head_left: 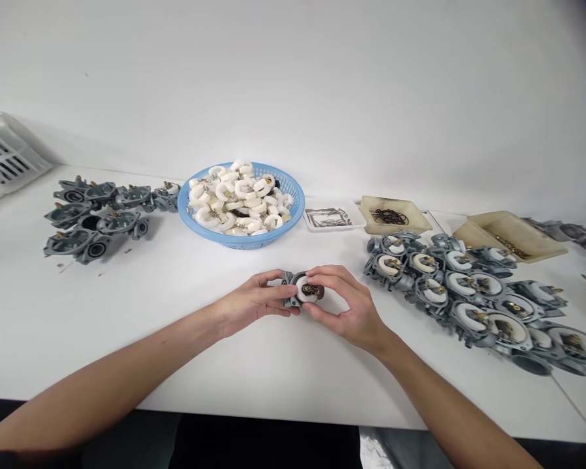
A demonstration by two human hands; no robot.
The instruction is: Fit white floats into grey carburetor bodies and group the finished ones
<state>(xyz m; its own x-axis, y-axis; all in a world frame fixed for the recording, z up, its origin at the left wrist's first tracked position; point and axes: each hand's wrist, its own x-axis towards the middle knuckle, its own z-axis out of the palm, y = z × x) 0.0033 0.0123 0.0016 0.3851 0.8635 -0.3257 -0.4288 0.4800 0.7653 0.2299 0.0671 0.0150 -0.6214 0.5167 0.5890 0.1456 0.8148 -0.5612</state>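
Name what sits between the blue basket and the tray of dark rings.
In the head view, a white tray holding thin metal pieces sits between the blue basket and the tray of dark rings.

Plain white wall [293, 85] beyond hands [349, 309], few tiny dark specks up left. White counter [200, 378] beneath hands, running out both sides, far edge against wall. Thin seam [573, 407] in counter, right of hands. Nearer than hands, below front edge: dark area, pale grey patch [376, 451], possibly floor. Light soft, fairly even; wall grayer toward far right.
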